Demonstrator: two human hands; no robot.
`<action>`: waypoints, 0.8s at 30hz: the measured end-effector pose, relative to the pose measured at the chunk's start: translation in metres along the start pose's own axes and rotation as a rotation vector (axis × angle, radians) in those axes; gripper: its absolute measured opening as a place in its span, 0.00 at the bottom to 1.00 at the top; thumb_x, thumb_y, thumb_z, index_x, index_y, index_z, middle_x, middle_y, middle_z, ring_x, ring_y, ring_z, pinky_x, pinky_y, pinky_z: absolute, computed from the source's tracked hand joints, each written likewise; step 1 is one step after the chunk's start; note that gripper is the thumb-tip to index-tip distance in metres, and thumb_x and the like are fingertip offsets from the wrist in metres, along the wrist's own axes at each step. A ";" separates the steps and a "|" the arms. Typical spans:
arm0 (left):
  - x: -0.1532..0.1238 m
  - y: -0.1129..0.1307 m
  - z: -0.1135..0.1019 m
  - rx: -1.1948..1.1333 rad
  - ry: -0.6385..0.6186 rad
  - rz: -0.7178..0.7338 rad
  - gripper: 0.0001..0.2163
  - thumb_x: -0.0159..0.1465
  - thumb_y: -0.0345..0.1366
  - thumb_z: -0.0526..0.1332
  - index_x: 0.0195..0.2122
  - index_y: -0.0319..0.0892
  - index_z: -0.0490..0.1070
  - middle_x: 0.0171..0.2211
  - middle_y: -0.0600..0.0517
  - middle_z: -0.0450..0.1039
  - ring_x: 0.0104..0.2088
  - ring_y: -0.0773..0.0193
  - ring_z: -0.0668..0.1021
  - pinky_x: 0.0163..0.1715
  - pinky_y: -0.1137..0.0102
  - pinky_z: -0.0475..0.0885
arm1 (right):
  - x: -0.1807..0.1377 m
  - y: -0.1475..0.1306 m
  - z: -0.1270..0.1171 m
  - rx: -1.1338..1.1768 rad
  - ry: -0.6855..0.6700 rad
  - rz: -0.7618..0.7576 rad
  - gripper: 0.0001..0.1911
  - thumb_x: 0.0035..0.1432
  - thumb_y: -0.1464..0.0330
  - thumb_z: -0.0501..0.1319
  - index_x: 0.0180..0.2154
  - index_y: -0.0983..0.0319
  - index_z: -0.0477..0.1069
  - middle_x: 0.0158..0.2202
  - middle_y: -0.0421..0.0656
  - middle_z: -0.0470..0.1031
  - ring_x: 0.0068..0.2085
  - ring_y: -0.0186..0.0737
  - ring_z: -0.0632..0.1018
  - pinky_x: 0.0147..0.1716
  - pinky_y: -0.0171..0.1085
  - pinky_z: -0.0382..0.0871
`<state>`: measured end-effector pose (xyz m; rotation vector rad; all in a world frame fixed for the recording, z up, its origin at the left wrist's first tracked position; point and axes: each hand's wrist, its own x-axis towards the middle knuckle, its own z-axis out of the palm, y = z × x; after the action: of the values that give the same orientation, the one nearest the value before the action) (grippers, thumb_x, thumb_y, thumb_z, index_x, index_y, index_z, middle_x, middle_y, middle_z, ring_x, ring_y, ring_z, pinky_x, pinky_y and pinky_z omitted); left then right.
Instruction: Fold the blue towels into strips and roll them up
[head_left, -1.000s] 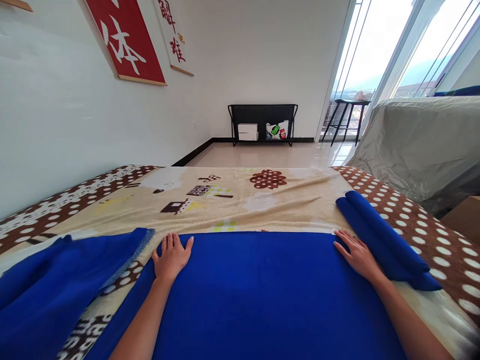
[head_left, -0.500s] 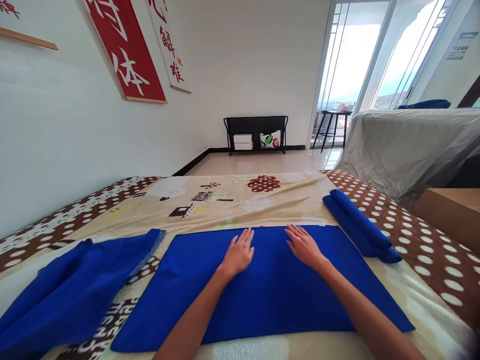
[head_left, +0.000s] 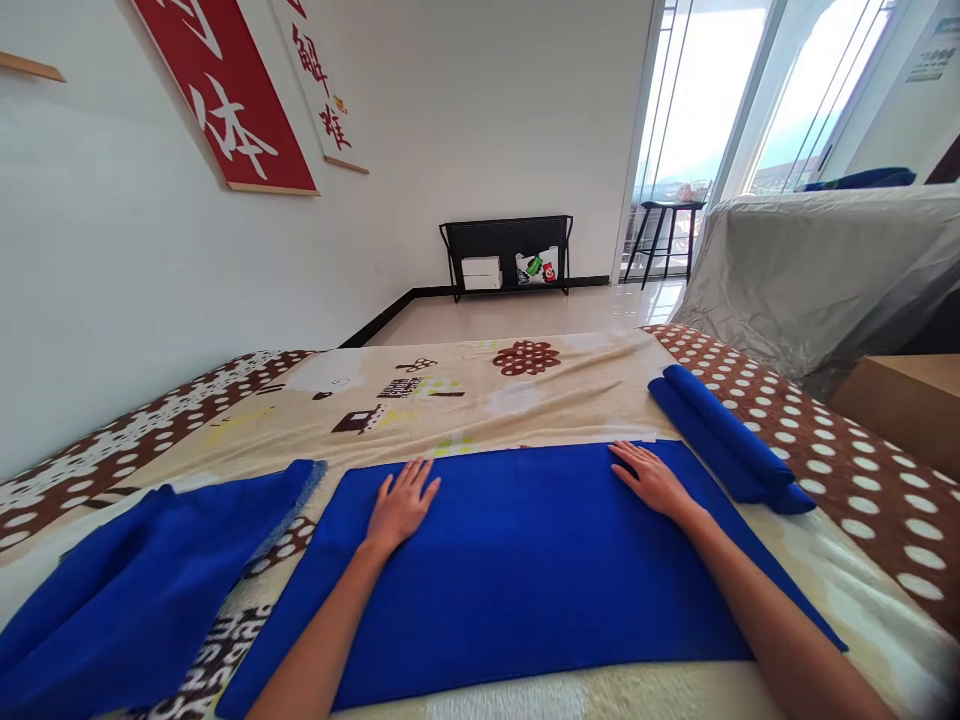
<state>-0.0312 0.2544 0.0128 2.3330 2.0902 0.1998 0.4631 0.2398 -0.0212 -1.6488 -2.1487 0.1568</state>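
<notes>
A blue towel (head_left: 525, 560) lies spread flat on the patterned blanket (head_left: 480, 395) of the bed, right in front of the person, its long axis running 9 to 3 o'clock across the view. Both hands rest on its far strip, palms down. The left hand (head_left: 401, 503) sits toward the 9 o'clock end, a little inside the towel's far left corner, fingers (head_left: 417, 478) stretched and slightly fanned toward 12. The right hand (head_left: 651, 480) sits toward the 3 o'clock end, near the far right corner, fingers flat and pointing to about 11. Neither hand grips anything: both are laid wide and flat, only pressing on the cloth. The two hands are well apart, with a smooth stretch of towel between them, and each is about equally near its own end.

Just beside the right hand, at 2 o'clock, lies a rolled blue towel (head_left: 727, 440), angled from 11 to 5, touching or nearly touching the flat towel's right edge. At 8 o'clock from the left hand a loose blue towel (head_left: 142, 580) lies rumpled. Beyond the bed are a black rack (head_left: 506, 255), a red wall banner (head_left: 225, 100) and a covered piece of furniture (head_left: 817, 270).
</notes>
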 end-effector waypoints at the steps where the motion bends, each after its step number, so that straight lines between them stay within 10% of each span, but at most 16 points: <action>1: -0.003 -0.026 -0.003 0.012 0.004 -0.069 0.26 0.72 0.47 0.45 0.70 0.47 0.52 0.71 0.49 0.50 0.71 0.56 0.54 0.67 0.50 0.47 | -0.008 0.021 -0.007 -0.019 0.018 0.057 0.27 0.70 0.55 0.49 0.64 0.60 0.61 0.67 0.49 0.61 0.68 0.47 0.61 0.67 0.54 0.52; 8: -0.010 -0.101 -0.005 0.061 0.062 -0.369 0.32 0.71 0.52 0.41 0.70 0.38 0.50 0.72 0.42 0.47 0.71 0.51 0.53 0.66 0.49 0.50 | -0.025 0.075 -0.006 -0.115 0.117 0.291 0.35 0.67 0.51 0.43 0.65 0.66 0.60 0.67 0.51 0.60 0.70 0.47 0.57 0.69 0.50 0.47; 17: -0.030 -0.074 -0.023 0.074 0.174 -0.201 0.28 0.72 0.44 0.39 0.68 0.36 0.56 0.72 0.43 0.46 0.71 0.54 0.51 0.68 0.50 0.43 | -0.044 0.050 -0.015 -0.111 0.144 0.193 0.32 0.69 0.53 0.42 0.65 0.64 0.60 0.68 0.49 0.59 0.70 0.45 0.56 0.69 0.51 0.47; 24: -0.146 -0.050 -0.009 0.044 0.018 -0.014 0.26 0.71 0.51 0.42 0.69 0.57 0.51 0.71 0.58 0.51 0.70 0.61 0.55 0.67 0.55 0.50 | -0.172 0.017 -0.024 -0.098 0.057 0.084 0.31 0.68 0.51 0.48 0.68 0.51 0.53 0.70 0.38 0.54 0.69 0.44 0.58 0.68 0.52 0.54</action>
<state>-0.0969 0.1152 0.0042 2.3485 2.1399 0.1766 0.5232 0.0787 -0.0504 -1.7777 -2.0759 0.0293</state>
